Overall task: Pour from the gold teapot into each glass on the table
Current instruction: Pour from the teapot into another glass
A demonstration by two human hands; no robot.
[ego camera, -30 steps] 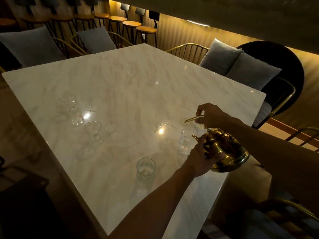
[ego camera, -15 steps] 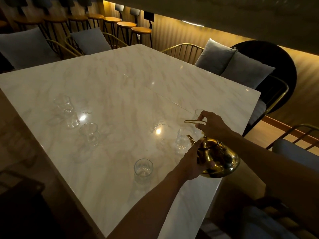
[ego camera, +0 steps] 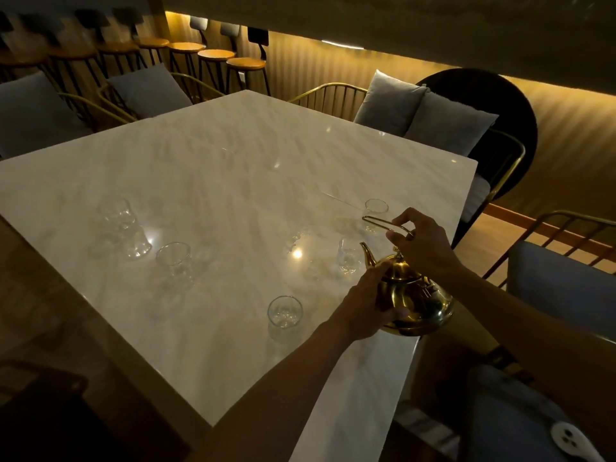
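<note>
Over the right edge of the surface (ego camera: 216,181): I carry the gold teapot (ego camera: 413,301), spout aimed at the nearest glass (ego camera: 348,260).
Right hand (ego camera: 423,245): clasps the raised handle, bearing the weight.
Left hand (ego camera: 366,308): cups the belly, steadying the tilt.
Remaining glasses: far glass (ego camera: 376,213) beyond; front glass (ego camera: 285,315) and others left, awaiting turns.
</note>
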